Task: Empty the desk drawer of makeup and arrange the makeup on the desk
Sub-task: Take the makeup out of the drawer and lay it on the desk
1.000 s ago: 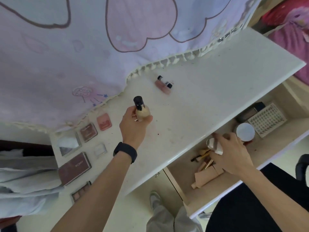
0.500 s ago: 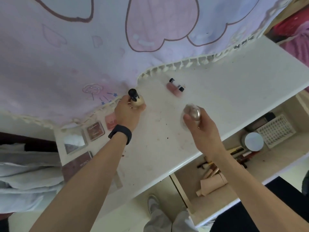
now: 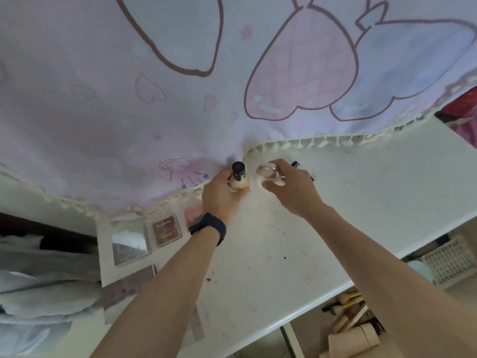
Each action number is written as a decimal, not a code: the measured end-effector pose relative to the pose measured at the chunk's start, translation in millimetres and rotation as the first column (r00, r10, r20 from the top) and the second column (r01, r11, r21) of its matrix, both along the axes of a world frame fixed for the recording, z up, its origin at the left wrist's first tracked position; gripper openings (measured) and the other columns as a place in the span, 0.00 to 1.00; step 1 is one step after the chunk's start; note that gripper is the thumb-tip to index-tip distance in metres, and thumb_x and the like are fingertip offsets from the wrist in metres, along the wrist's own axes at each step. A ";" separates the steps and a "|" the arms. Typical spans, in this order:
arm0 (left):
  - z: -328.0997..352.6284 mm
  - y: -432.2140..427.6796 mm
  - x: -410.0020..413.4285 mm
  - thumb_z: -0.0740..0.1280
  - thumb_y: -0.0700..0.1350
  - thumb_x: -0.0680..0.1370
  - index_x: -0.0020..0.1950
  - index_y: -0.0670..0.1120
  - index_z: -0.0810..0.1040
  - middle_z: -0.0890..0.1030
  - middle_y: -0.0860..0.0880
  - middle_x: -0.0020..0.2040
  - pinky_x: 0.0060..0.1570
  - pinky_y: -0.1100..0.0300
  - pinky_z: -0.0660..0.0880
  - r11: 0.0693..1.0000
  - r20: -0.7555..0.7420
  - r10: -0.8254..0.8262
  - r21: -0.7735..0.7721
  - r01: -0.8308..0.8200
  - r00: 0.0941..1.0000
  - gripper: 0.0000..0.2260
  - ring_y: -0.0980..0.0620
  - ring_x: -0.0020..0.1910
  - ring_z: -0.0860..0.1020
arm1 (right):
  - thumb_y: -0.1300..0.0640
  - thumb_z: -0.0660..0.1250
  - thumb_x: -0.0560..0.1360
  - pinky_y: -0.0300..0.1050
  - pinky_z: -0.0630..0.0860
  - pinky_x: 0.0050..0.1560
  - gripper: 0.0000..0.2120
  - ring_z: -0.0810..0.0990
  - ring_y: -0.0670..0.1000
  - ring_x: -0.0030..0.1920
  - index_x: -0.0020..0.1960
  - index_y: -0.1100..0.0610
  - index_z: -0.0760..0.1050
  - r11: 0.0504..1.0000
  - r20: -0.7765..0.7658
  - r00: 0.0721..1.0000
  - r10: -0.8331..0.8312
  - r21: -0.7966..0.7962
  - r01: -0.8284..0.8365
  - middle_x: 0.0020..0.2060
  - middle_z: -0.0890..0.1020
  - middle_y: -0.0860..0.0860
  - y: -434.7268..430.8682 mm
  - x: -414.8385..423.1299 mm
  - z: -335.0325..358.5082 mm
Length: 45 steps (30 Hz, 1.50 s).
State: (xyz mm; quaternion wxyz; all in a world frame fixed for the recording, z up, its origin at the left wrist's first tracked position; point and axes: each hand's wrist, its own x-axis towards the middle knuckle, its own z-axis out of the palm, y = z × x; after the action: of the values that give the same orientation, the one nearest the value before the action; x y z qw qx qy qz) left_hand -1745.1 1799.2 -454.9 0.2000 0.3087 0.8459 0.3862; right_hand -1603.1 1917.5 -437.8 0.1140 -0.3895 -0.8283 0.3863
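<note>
Beige bottle (image 3: 238,180) was gripped by the left hand (image 3: 222,197), clear-capped bottle (image 3: 268,174) by the right hand (image 3: 291,192). Both were best seated upright on the desk (image 3: 335,202), side by side, before release.

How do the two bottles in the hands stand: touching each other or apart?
Apart. The head view shows a narrow pale gap between the black-capped bottle in the left hand and the clear-capped bottle in the right hand.

The tabletop (image 3: 361,202) is coloured white and spotted reddish. Behind it, the cloth (image 3: 103,112) is printed lilac with pink and blue shapes outlined in brown. The bottle (image 3: 238,182) is coloured beige and capped in black; the jar (image 3: 267,172) is tinted pink.
</note>
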 end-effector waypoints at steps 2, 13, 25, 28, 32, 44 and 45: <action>2.3 3.4 -2.1 0.77 0.47 0.70 0.47 0.54 0.74 0.78 0.58 0.40 0.39 0.62 0.68 1.000 -0.019 -0.001 -0.015 0.001 1.000 0.14 0.51 0.44 0.78 | 0.52 0.74 0.75 0.41 0.67 0.53 0.20 0.74 0.50 0.57 0.66 0.47 0.76 0.997 0.054 0.997 0.052 0.058 -0.055 0.55 0.76 0.45 12.1 -6.5 3.1; -3.6 8.6 -4.7 0.76 0.50 0.70 0.45 0.55 0.70 0.72 0.60 0.36 0.32 0.69 0.59 0.997 -0.114 0.026 -0.065 -0.033 0.993 0.14 0.56 0.37 0.71 | 0.58 0.73 0.73 0.39 0.74 0.41 0.19 0.77 0.51 0.49 0.62 0.48 0.74 0.972 0.168 0.964 0.206 0.080 -0.222 0.50 0.81 0.46 36.8 -21.2 20.2; 6.5 -6.2 9.9 0.78 0.50 0.69 0.63 0.51 0.70 0.77 0.53 0.55 0.45 0.61 0.69 0.995 -0.071 0.057 -0.081 -0.063 0.996 0.27 0.50 0.52 0.76 | 0.66 0.71 0.74 0.42 0.75 0.58 0.28 0.78 0.49 0.59 0.70 0.47 0.72 1.000 0.025 0.999 -0.028 -0.006 0.029 0.62 0.80 0.47 30.3 -1.2 37.1; 12.2 -25.5 36.0 0.77 0.49 0.71 0.68 0.53 0.68 0.73 0.54 0.61 0.51 0.62 0.70 0.994 -0.079 0.111 -0.013 -0.112 0.991 0.28 0.52 0.57 0.75 | 0.57 0.71 0.78 0.37 0.73 0.58 0.17 0.78 0.43 0.58 0.66 0.47 0.76 0.978 -0.146 0.967 -0.208 -0.012 0.209 0.58 0.81 0.42 6.3 35.4 43.4; 15.1 -44.7 82.3 0.73 0.47 0.75 0.72 0.53 0.65 0.69 0.57 0.64 0.46 0.76 0.63 0.989 0.005 0.140 0.042 -0.140 0.990 0.28 0.60 0.56 0.72 | 0.59 0.72 0.77 0.40 0.76 0.59 0.15 0.79 0.42 0.58 0.62 0.49 0.78 0.946 -0.215 0.923 -0.319 -0.011 0.324 0.55 0.82 0.40 -42.4 100.9 37.5; 2.7 -83.1 251.0 0.69 0.40 0.77 0.61 0.50 0.76 0.77 0.52 0.59 0.47 0.64 0.77 0.873 -0.087 -0.479 0.062 0.484 0.874 0.15 0.53 0.55 0.77 | 0.64 0.73 0.76 0.48 0.78 0.57 0.09 0.79 0.51 0.57 0.55 0.56 0.83 0.863 0.069 0.860 -0.506 0.048 0.504 0.52 0.83 0.48 -141.6 278.7 -26.9; -3.1 -83.8 264.5 0.69 0.40 0.77 0.61 0.50 0.76 0.77 0.51 0.57 0.45 0.64 0.77 0.853 -0.085 -0.517 0.030 0.521 0.852 0.14 0.53 0.53 0.77 | 0.64 0.73 0.75 0.50 0.78 0.57 0.09 0.80 0.53 0.56 0.55 0.57 0.83 0.860 0.103 0.854 -0.510 0.053 0.508 0.53 0.83 0.49 -142.7 292.8 -31.2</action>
State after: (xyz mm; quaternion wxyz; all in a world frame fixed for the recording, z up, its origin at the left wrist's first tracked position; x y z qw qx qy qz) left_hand -1480.6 1715.4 -458.0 0.2574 0.5447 0.7277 0.3280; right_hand -1310.2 1774.8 -469.0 0.1695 -0.6145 -0.7055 0.3098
